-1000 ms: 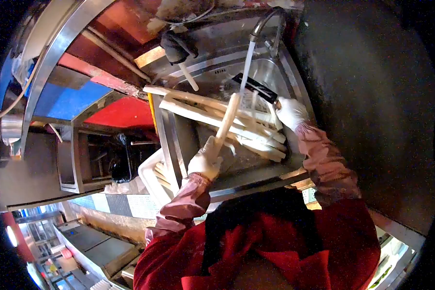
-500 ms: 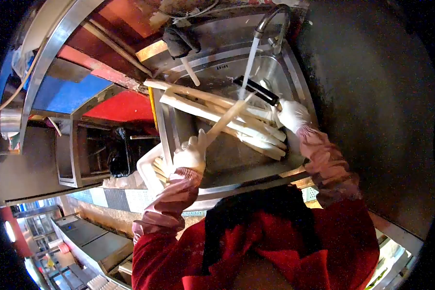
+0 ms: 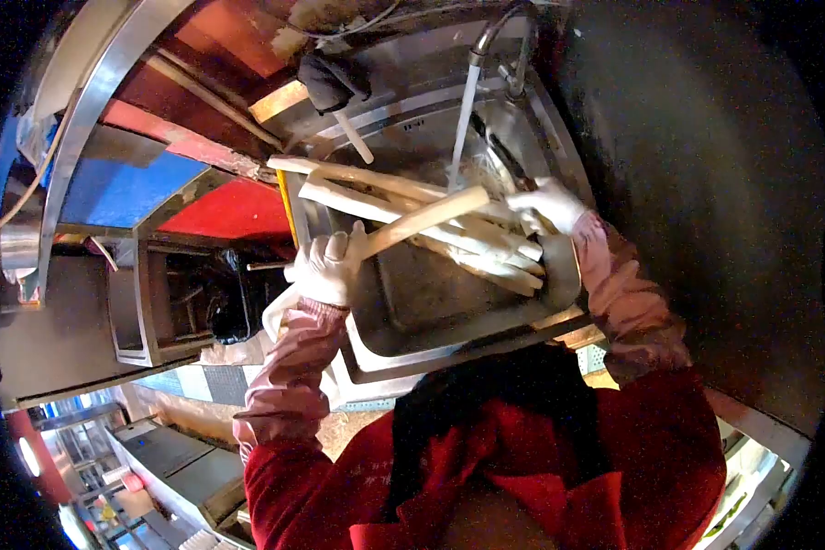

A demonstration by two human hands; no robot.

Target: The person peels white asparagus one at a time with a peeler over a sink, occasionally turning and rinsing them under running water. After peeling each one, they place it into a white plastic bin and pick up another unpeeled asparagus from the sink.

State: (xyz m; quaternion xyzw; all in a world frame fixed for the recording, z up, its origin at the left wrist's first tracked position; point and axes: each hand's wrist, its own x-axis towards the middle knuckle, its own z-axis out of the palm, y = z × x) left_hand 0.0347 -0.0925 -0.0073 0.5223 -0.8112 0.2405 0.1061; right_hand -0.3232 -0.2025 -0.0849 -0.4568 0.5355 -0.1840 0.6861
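Observation:
My gloved left hand (image 3: 325,266) is closed round the lower end of a long pale root vegetable (image 3: 426,220), which slants up to the right over the sink (image 3: 422,344). My gloved right hand (image 3: 555,206) grips a black-handled peeler (image 3: 506,156), blurred here, beyond the root's upper end and apart from it. More long pale roots (image 3: 344,197) lie across the sink below, their left ends resting on its rim. A stream of water (image 3: 465,119) falls from the tap (image 3: 500,32) near the peeler and the root tip.
A dark cloth-like object (image 3: 330,81) with a pale stick stands behind the sink. A black plastic bag (image 3: 232,307) sits in the shelving at left. A white container (image 3: 280,312) is partly hidden behind my left arm. A dark surface (image 3: 706,183) borders the sink's right side.
My left hand has moved left and slightly up with the root, drawing its tip away from the peeler. The peeler has turned steeper and shifted slightly right; water still runs.

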